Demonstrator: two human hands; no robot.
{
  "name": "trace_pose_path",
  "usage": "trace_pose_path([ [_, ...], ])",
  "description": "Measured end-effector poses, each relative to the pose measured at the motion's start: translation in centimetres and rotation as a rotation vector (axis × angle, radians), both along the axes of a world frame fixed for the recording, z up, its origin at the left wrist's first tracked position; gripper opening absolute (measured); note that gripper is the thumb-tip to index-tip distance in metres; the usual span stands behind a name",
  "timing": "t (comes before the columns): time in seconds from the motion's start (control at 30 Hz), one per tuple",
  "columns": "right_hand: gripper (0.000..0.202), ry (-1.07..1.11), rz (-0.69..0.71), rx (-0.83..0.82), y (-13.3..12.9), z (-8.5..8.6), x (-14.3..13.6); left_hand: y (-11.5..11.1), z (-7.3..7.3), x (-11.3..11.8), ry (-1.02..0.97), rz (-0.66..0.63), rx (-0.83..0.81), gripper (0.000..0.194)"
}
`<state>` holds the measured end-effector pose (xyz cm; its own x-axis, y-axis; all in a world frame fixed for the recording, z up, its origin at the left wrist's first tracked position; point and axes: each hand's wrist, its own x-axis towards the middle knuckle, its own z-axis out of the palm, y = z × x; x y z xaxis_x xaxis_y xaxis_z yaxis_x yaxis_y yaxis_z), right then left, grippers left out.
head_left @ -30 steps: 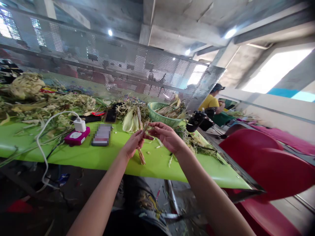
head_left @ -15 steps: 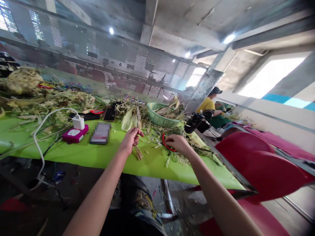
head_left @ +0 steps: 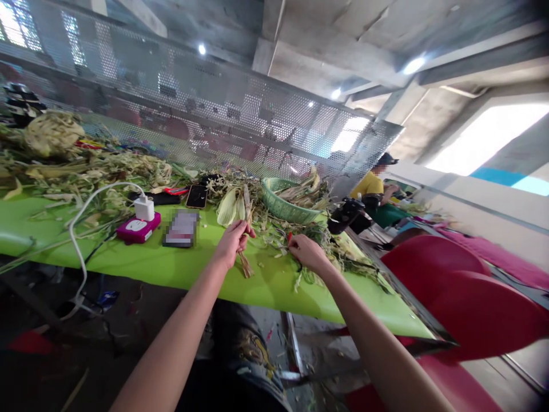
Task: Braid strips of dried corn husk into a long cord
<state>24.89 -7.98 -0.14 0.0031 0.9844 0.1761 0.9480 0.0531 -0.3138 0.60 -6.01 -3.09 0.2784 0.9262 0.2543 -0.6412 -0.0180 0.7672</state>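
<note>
My left hand [head_left: 235,241] is closed around a bundle of dried corn husks [head_left: 231,209] above the front half of the table. Pale broad leaves and a brown strip stick up over the fist, and frayed ends hang below it. To the right, my right hand [head_left: 307,252] is closed on red-handled scissors [head_left: 290,236]. Only a bit of the red handle shows; the fingers cover most of it, and the blades are hard to make out among the scraps. The two hands are apart, and the scissors do not touch the bundle.
A green plastic basket [head_left: 283,207] of husks stands behind my hands. Left lie a phone [head_left: 180,229], a magenta box [head_left: 138,228] with a white charger and cable, and heaped husks [head_left: 98,171]. Red chairs [head_left: 433,257] stand right; a person in yellow [head_left: 368,184] sits beyond.
My right hand has turned and closed over the red handle, so much less of the handle shows. My left hand keeps its hold on the husks. The view has shifted slightly.
</note>
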Motion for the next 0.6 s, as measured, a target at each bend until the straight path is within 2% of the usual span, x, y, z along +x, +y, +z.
trace_pose_path([
  [0.2,0.016,0.382,0.041,-0.045,-0.3,0.9,1.3,0.0,0.0,-0.1,-0.005,-0.012,-0.005,0.024],
  [0.33,0.02,0.524,0.063,-0.057,-0.5,0.7,1.7,0.1,-0.1,-0.1,-0.014,-0.022,-0.003,0.025],
  [0.43,0.023,0.514,0.079,-0.047,-0.6,0.4,1.9,0.1,-0.2,-0.1,-0.014,-0.027,0.001,0.025],
  [0.6,0.02,0.335,0.1,-0.026,-0.6,-0.4,2.1,0.2,-0.4,0.0,-0.014,-0.031,0.003,0.025],
])
